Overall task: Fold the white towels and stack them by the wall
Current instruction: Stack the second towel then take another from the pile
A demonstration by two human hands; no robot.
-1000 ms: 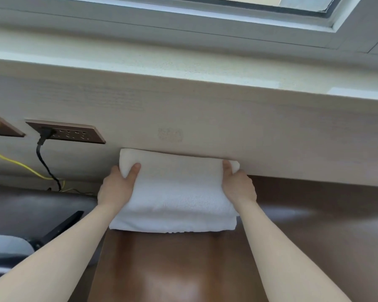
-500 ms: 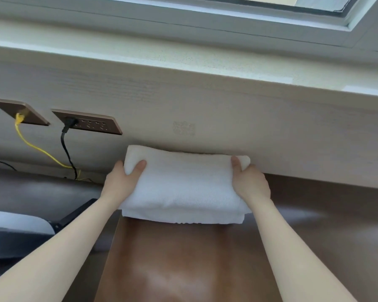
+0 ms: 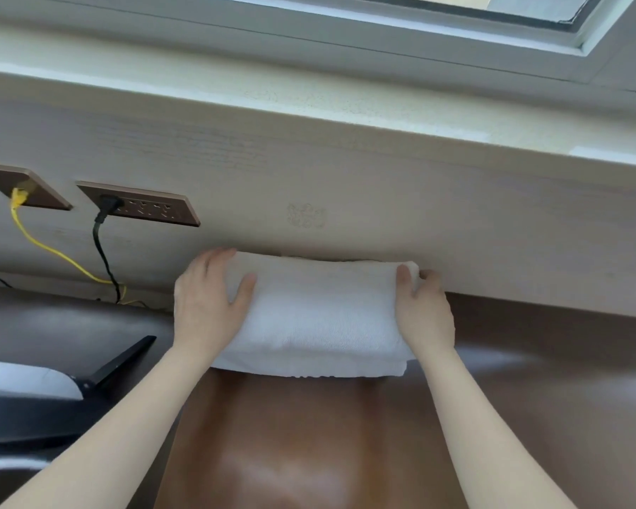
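A stack of folded white towels (image 3: 320, 314) lies on the brown table (image 3: 309, 453), its far edge against the pale wall (image 3: 382, 214). My left hand (image 3: 206, 306) rests on the stack's left end, fingers stretched toward the far corner and thumb lying on top. At the right end, my right hand (image 3: 425, 314) holds the stack with its thumb on top and its fingers wrapped round the end. At least two layers show along the stack's near edge.
Two brown socket plates (image 3: 140, 207) (image 3: 23, 189) sit on the wall to the left, with a black cable (image 3: 103, 259) and a yellow cable (image 3: 52, 251) hanging to the table. A dark stand (image 3: 118, 361) and a white object (image 3: 23, 380) lie at the left. A window sill runs above.
The towels went from held just off the wall to lying against it. My left fingers have come out from under the end and now lie over the far left corner.
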